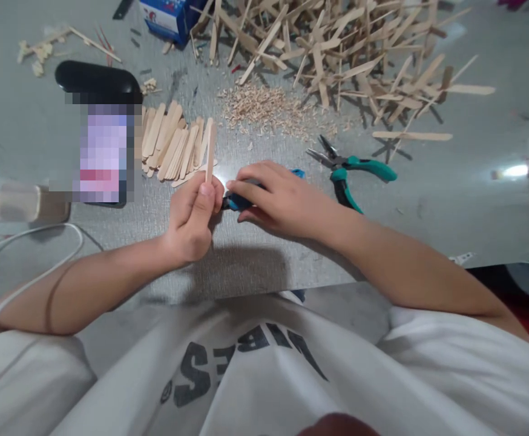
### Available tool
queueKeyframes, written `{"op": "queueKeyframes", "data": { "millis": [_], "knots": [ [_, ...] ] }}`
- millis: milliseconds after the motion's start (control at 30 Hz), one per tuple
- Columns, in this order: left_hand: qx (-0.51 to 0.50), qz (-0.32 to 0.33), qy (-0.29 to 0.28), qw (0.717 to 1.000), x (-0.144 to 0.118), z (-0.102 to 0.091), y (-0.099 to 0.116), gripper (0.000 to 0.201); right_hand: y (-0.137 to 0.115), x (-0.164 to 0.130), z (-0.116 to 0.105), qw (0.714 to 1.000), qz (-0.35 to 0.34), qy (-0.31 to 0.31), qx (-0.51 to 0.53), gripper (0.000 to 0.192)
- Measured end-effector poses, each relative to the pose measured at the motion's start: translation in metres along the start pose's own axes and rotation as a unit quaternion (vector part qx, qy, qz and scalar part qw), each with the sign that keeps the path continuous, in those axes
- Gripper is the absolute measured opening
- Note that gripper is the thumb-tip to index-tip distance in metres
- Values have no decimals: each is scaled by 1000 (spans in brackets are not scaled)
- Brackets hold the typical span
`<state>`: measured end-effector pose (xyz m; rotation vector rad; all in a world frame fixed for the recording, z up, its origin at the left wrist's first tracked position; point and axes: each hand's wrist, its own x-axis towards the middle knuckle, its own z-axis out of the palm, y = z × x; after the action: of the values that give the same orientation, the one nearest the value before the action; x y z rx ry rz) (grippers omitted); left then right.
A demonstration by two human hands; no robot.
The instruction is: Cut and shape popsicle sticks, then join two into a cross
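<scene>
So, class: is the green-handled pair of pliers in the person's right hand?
No. The green-handled pliers lie on the table, apart from the right hand, which grips a blue-handled tool.

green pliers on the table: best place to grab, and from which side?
Take the pliers by the two green handles, coming from above on the right. They lie flat, with the metal tips pointing up-left toward the wood shavings, and the handles splay toward bare table. The right hand lies close to the left of them.

Single view, head-worn: looks forward and steeply down at a grey table (450, 200), close over the person's own lap (shirt at 6 o'clock); stick pile (337, 48) at 12 o'clock.
</scene>
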<state>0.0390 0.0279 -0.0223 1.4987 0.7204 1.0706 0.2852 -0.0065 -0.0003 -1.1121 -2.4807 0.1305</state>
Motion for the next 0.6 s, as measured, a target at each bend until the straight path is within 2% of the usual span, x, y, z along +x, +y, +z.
{"op": "queueKeyframes", "data": {
  "millis": [67,133,200,300,333,400,467,533,600],
  "knots": [
    [16,52,27,998,-2,3,5,58,10,-4,-29,999,28,21,-26,29],
    [8,79,13,997,-3,6,10,51,19,-14,-59,991,119,36,-40,28],
    [-14,53,-34,998,-2,8,15,48,28,-29,-79,979,201,-27,-17,35],
    [-21,-38,-81,996,-1,9,24,52,38,-50,-75,943,301,-142,-2,45],
    [-27,-62,-87,994,-1,10,26,54,41,-53,-68,937,313,-154,0,43],
    [-49,-101,-97,989,-1,12,30,57,43,-54,-54,946,294,-135,27,38],
    [-71,-139,-108,982,-4,14,34,60,40,-44,-50,944,300,-124,48,29],
    [-74,-182,-104,975,-9,15,37,63,32,-26,-59,903,389,-181,28,24],
    [-55,-226,-92,968,-13,16,40,63,20,-7,-76,859,454,-238,0,31]
  ]
}}
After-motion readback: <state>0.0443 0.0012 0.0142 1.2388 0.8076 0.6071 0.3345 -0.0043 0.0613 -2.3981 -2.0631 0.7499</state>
